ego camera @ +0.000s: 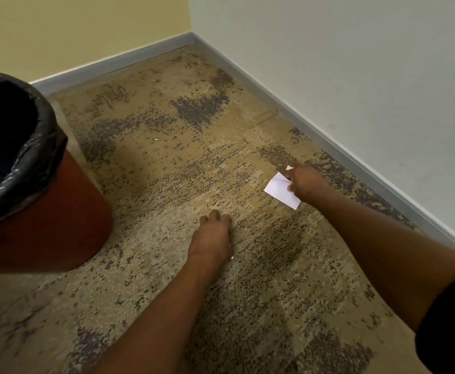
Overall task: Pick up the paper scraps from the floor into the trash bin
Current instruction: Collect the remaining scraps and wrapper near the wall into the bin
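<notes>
Paper scrap (279, 190) partly hidden under right hand (306, 184).

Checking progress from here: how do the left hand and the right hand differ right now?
The right hand pinches a white paper scrap near the baseboard; the left hand has its fingers curled on the carpet with no scrap plainly visible in it. The right hand reaches farther from the trash bin; the left hand is nearer it. Both are down at floor level.
</notes>
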A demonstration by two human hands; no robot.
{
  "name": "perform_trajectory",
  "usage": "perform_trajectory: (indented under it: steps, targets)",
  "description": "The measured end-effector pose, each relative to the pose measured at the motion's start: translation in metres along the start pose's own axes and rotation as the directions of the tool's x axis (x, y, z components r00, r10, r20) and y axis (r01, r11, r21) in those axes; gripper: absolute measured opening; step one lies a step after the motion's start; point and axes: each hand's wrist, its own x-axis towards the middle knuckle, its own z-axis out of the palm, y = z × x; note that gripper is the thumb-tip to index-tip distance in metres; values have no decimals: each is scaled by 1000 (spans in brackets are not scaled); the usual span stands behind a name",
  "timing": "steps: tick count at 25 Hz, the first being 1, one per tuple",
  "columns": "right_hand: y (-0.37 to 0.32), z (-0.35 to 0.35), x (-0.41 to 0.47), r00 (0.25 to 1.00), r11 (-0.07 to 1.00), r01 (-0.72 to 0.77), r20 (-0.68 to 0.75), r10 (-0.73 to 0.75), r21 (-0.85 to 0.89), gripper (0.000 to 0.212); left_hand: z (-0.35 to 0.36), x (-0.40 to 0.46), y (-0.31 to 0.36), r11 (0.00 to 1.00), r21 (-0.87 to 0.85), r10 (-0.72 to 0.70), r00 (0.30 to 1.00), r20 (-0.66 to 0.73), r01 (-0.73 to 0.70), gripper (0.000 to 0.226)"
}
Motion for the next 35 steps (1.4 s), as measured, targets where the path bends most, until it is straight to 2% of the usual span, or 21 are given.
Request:
perform_trajectory:
  steps: [3, 7, 9, 11, 13, 16, 19, 21, 24, 27, 31, 35]
  targets:
    - [-2, 1, -6, 999, 999, -47, -22, 47, 10, 41, -1, 1, -11, 995, -95, 3, 999, -34, -6, 55]
    - [-26, 4, -36, 998, 987, -60, -5, 62, 151, 40, -13, -5, -19, 987, -158, -3, 999, 41, 9, 68]
    - [-48, 6, -55, 1000, 970, -15, 1, 15, 243, 39, -16, -10, -17, 927, -371, -23, 996, 82, 52, 77]
    - [-78, -4, -73, 998, 932, 59, -16, -57, 357, 36, -24, -17, -12, 808, -587, -34, 999, 41, 52, 79]
    - [-107, -22, -84, 989, 895, 147, -39, -144, 421, 33, -41, -21, -10, 775, -631, -37, 997, -64, -12, 68]
    - [-146, -62, -97, 967, 809, 246, -74, -245, 533, 22, -83, -29, -19, 825, -557, -69, 962, -265, -94, 36]
    - [-187, -104, -104, 943, 763, 327, -146, -298, 557, 16, -134, -45, -40, 842, -525, -95, 925, -369, -123, 10]
    - [-216, -133, -104, 918, 735, 395, -224, -326, 551, 17, -169, -61, -57, 866, -470, -96, 865, -493, -172, 8]
    - [-267, -179, -103, 859, 661, 510, -365, -360, 550, 22, -218, -96, -87, 833, -483, -129, 754, -644, -270, 27]
    - [-315, -219, -108, 784, 586, 619, -450, -427, 523, 23, -252, -128, -110, 832, -464, -184, 639, -747, -303, 21]
    - [-364, -250, -112, 693, 490, 721, -510, -509, 490, 19, -282, -159, -131, 811, -505, -297, 536, -790, -296, 17]
    - [-403, -245, -106, 671, 488, 741, -511, -537, 461, 18, -289, -179, -160, 870, -454, -315, 492, -812, -193, 16]
